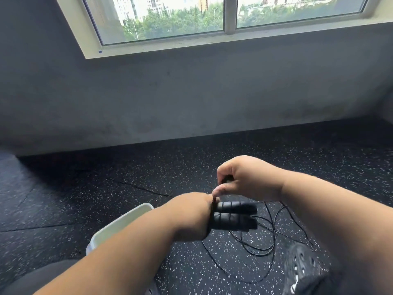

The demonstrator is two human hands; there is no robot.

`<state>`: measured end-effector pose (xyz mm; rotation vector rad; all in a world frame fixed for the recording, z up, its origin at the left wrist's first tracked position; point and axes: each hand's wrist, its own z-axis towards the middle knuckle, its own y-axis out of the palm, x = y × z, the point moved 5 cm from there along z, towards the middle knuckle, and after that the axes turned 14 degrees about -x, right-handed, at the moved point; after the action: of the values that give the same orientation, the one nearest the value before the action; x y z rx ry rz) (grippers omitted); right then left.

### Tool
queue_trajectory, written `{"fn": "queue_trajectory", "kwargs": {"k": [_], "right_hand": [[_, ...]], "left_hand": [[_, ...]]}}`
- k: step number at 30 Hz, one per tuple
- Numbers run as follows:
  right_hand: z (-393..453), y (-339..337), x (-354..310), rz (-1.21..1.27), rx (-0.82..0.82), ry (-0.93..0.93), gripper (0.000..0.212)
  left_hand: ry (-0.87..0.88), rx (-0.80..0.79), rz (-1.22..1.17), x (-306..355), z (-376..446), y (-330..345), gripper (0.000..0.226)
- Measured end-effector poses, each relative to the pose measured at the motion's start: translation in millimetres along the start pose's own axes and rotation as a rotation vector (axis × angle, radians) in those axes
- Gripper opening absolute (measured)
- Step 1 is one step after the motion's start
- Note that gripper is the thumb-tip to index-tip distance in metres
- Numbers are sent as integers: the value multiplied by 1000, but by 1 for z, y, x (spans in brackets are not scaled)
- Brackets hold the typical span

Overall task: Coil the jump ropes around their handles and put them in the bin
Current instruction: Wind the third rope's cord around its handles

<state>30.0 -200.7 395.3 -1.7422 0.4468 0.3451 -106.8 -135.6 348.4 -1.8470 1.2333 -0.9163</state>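
Black speckled floor (pixel 131 209) under white bin (pixel 119 225), loose rope (pixel 261 250), shoe (pixel 302 267).

No text, label, brand or number can be read anywhere — the pale marks on the black shoe (pixel 302 271), low and to the right of the hands, are too blurred to make out as letters or a logo.

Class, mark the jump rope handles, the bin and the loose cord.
jump rope handles (pixel 234 213): head view, ribbed foam of the pair.
bin (pixel 127 218): head view, its white rim.
loose cord (pixel 258 249): head view, a loop on the floor.
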Motion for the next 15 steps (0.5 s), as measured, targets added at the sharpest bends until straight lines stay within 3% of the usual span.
{"fn": "queue_trajectory", "kwargs": {"k": [4,6,9,12,15], "right_hand": [[3,27,33,759,-140,-47,27],[2,47,30,945,-196,-126,15],[8,67,19,942,-133,-83,45],[19,90,15,924,-141,38,28],[17,96,8,530,-178,126,21]], "left_hand": [[189,-23,-251,17,-22,-21,29],[178,9,-435,6,-27,-24,30],[43,158,-600,-21,-22,-28,26],[-58,344,-802,-38,-15,-33,23],[-255,461,-754,-60,-13,-29,20]]}}
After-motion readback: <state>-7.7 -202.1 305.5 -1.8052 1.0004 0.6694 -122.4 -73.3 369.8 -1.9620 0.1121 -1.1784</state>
